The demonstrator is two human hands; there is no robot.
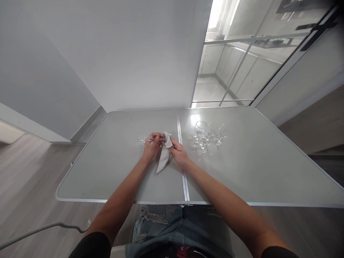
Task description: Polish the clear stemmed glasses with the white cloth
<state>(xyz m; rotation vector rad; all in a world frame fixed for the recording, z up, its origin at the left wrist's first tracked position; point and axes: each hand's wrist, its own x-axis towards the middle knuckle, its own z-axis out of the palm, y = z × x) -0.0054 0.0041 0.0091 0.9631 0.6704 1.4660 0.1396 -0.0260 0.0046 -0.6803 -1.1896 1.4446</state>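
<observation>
Grey table (113,157) beneath glass (142,141) and cloth (163,157)

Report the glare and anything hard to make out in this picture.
In the head view, the window is blown out white; in the head view, a glare patch marks the table near the glasses; also in the head view, their clear edges look faint, as does the glass in the left hand; the head view's top right corner is dark.
</observation>
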